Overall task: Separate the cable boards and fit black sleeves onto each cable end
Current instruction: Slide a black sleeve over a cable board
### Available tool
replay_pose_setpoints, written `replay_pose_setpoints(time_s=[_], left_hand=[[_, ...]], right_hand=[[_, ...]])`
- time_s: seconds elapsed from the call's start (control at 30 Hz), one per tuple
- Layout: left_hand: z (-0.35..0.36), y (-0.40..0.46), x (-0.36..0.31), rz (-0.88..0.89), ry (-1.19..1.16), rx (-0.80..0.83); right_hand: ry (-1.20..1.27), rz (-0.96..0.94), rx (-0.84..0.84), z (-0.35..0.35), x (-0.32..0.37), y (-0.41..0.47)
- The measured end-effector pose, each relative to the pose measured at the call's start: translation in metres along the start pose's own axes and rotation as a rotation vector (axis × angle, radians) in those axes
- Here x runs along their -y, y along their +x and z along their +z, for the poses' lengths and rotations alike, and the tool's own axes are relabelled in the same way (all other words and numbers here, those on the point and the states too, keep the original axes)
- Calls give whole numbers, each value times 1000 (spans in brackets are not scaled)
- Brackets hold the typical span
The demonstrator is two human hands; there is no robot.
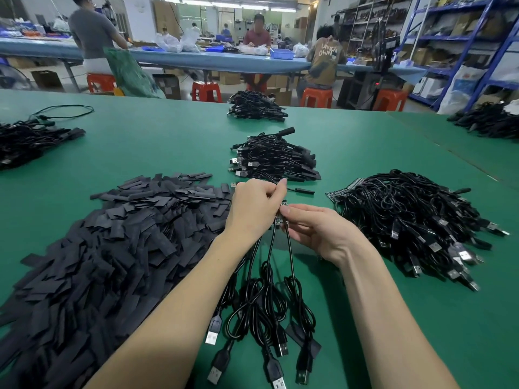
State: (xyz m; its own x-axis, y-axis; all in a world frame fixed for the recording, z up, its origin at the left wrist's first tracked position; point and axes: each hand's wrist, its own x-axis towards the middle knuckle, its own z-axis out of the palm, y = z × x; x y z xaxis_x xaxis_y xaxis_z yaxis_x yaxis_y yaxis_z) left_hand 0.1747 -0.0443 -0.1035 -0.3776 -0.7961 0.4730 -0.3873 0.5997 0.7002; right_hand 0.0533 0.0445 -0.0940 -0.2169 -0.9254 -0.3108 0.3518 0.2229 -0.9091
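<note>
Your left hand (pixel 254 209) and right hand (pixel 314 231) meet above the middle of the green table (pixel 179 136), fingers curled, both pinching a small strip of cable boards (pixel 281 213) between them. Its black cables (pixel 269 299) hang down toward the near edge, USB plugs lying on the table. The heap of black sleeves (pixel 112 240) fills the near left side, and a pile of unsleeved cables (pixel 412 217) lies to the right.
</note>
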Motion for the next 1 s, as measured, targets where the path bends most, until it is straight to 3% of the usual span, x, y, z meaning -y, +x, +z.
replay_pose_setpoints(time_s=[0.23,0.33,0.47,0.6,0.67,0.77,0.87,0.93,1.0], left_hand=[[0,2,-5,-11,-235,-41],[-3,2,0,-17,-127,51],[-7,-4,-2,108,76,111],[-10,-8,-17,-161,-423,268],[-9,-14,-17,-181,-481,310],[-8,-25,-9,-243,-584,244],[-3,-34,-7,-316,-712,147],[3,-38,-9,-335,-748,119],[8,-40,-8,-353,-769,140]], right_hand=[[249,80,66,2,5,-8],[232,-16,62,-9,17,-17],[36,-108,-61,-13,24,-15],[124,-131,-140,0,14,-3],[146,-130,-140,2,11,0],[118,-118,-125,2,11,-1],[-166,-212,-238,4,19,-4],[-480,-384,-396,8,26,-8],[-730,-562,-444,17,33,-13]])
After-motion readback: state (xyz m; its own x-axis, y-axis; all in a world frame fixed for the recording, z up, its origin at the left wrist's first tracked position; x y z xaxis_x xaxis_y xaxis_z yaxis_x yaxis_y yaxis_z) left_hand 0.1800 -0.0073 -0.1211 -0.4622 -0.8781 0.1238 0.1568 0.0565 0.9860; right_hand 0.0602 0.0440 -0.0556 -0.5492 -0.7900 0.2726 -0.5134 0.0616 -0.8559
